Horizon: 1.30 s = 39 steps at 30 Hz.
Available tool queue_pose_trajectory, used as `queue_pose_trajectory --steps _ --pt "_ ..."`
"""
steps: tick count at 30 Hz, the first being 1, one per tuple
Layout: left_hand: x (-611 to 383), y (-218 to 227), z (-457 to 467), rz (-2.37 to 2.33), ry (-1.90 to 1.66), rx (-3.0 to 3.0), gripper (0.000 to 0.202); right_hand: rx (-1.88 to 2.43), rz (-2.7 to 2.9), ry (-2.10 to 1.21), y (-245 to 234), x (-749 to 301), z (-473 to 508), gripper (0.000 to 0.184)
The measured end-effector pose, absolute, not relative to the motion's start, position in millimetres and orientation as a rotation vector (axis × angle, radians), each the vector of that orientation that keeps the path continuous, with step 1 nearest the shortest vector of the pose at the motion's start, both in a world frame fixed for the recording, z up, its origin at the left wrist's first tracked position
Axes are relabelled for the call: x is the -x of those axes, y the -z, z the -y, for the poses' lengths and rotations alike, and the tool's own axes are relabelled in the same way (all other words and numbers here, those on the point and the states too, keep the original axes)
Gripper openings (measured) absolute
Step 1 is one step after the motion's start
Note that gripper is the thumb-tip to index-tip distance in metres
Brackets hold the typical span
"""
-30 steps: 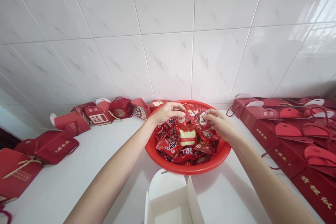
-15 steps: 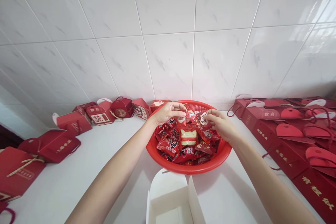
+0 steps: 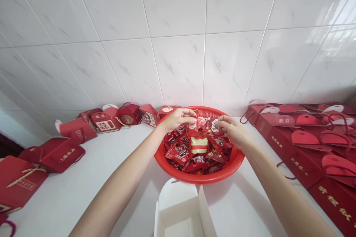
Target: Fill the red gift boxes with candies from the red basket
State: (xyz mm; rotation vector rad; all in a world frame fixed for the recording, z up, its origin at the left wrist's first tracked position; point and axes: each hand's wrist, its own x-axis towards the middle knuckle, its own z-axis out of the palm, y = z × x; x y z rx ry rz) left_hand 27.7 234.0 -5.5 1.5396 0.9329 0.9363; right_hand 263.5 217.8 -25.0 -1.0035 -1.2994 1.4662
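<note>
A round red plastic basket [image 3: 200,178] holds a heap of red wrapped candies [image 3: 178,153]. One pack with a pale yellow filling [image 3: 199,145] lies in the middle of the heap. Over the basket's left side, my left hand [image 3: 178,119] pinches a small red candy packet [image 3: 192,126] with a round label. My right hand [image 3: 233,132], over the right side, has its fingers closed on another red candy packet [image 3: 214,125] with a pale label. In front of the basket stands an open white-lined box [image 3: 180,211], its flaps up and its inside facing me.
Red gift boxes [image 3: 107,120] stand in a curved row on the left, some with cord or twine handles. Rows of red boxes [image 3: 300,155] with rounded flaps fill the right side. A tiled wall [image 3: 178,70] rises behind the white table [image 3: 116,155].
Hardly anything differs. Both hands stay over the basket with the packets in their fingers; the view has shifted very slightly.
</note>
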Motion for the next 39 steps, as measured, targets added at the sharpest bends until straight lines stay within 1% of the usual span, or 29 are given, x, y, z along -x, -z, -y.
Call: queue_pose_trajectory --steps 4,8,15,19,21,25,27,33,35,39 --pt "-30.0 4.3 -234.2 -0.994 -0.980 -1.561 0.040 1.022 1.280 -1.474 23.7 -263.1 -217.0 0.024" --pt "-29.7 5.5 -235.2 -1.058 -1.003 -1.675 0.042 1.004 1.258 -1.492 24.9 -263.3 -218.3 0.028" --pt "-39.3 7.9 -232.5 -1.107 -0.916 -1.775 0.047 0.817 1.240 -1.667 24.5 -264.2 -218.0 0.041" --pt "-55.3 1.4 -226.1 -0.981 -0.801 -1.821 0.042 0.846 1.314 -1.654 23.6 -266.3 -217.1 0.041" --pt "-57.5 -0.8 -226.4 -1.106 -0.786 -1.889 0.037 0.879 1.340 -1.611 23.4 -267.0 -216.9 0.038" --pt "-40.5 4.1 -236.8 -1.697 -0.806 -2.006 0.024 0.934 1.336 -1.588 22.1 -266.5 -215.9 0.032" --pt "-26.6 10.2 -243.6 -1.857 -0.753 -1.974 0.025 0.957 1.325 -1.576 21.6 -265.9 -215.6 0.029" --pt "-5.3 22.0 -252.2 -2.069 -0.543 -1.896 0.038 0.989 1.295 -1.527 22.7 -265.0 -217.1 0.021" --pt "-5.2 20.9 -250.6 -2.110 -0.482 -1.891 0.034 0.999 1.299 -1.518 22.9 -265.1 -217.3 0.021" --pt "-11.5 16.9 -243.4 -2.127 -0.286 -1.902 0.017 1.008 1.315 -1.515 23.1 -265.2 -217.0 0.024"
